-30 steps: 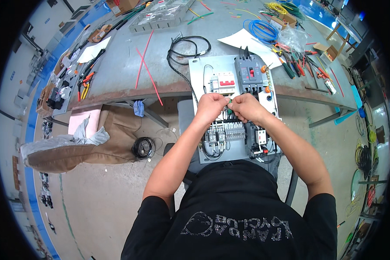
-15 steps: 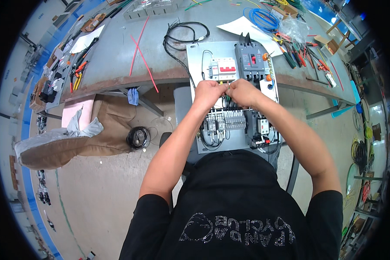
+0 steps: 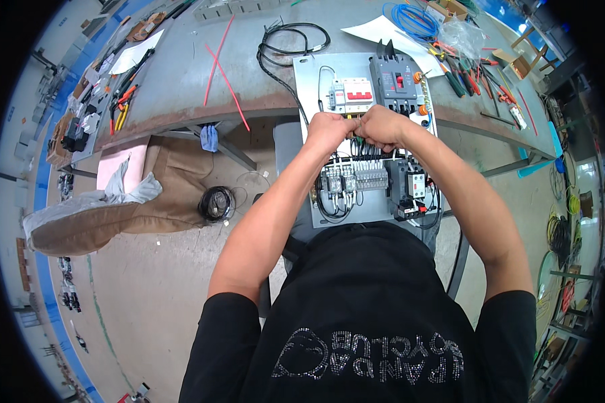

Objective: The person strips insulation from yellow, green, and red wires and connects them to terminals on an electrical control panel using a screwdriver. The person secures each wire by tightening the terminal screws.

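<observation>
Bare hands at work over an electrical panel mounting plate (image 3: 323, 205): the grey, oblong plate lies with its long axis pointing away from the person, its near end at the waist and its far end over the near edge of a steel table (image 3: 175, 80). The left hand (image 3: 328, 131) and right hand (image 3: 382, 127) come together near the middle of the plate, just below a white circuit breaker (image 3: 351, 95) with red toggles set in a row across the plate's width. Both hands are narrowed into a pinch, fingertips close together; whether a wire sits between them cannot be told. A dark grey molded-case breaker (image 3: 394, 78) stands lengthwise at the plate's far right corner. Toward the near edge, a terminal block row (image 3: 372, 176) runs crosswise, beside a contactor assembly (image 3: 416, 187) at the near right corner. On the table, a looped black cable lies off the plate's far left corner, two red strips (image 3: 216, 60) cross farther left, and a blue wire coil (image 3: 413, 22) rests toward the far right.
</observation>
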Tool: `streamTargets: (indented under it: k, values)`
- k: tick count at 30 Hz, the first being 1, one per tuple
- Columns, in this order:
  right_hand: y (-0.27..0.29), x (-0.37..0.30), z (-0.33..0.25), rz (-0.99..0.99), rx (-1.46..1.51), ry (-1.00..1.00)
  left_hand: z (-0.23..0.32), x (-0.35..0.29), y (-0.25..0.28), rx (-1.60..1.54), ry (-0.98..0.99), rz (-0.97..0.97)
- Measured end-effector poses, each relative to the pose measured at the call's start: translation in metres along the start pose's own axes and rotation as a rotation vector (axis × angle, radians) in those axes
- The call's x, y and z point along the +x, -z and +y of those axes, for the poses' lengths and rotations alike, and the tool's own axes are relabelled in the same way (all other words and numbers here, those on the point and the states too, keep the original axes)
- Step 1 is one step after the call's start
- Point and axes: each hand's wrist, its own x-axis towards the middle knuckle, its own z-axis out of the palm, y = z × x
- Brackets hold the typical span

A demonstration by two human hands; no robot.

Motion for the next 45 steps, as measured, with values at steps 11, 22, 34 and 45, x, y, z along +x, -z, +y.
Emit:
streamTargets:
  k: [11, 22, 34, 45]
  values:
    - [-0.003, 0.005, 0.009, -0.006, 0.102, 0.034, -0.014, 0.0, -0.006, 0.021, -0.097, 0.093]
    - [-0.006, 0.005, 0.029, 0.069, 0.32, 0.168, 0.003, -0.045, 0.008, 0.439, -0.257, 0.13]
    - [-0.008, 0.0, 0.025, 0.086, 0.414, 0.144, 0.012, -0.047, 0.005, 0.545, -0.29, 0.1]
    - [-0.003, 0.006, 0.033, 0.045, 0.465, 0.158, 0.01, -0.038, 0.003, 0.641, -0.355, 0.139]
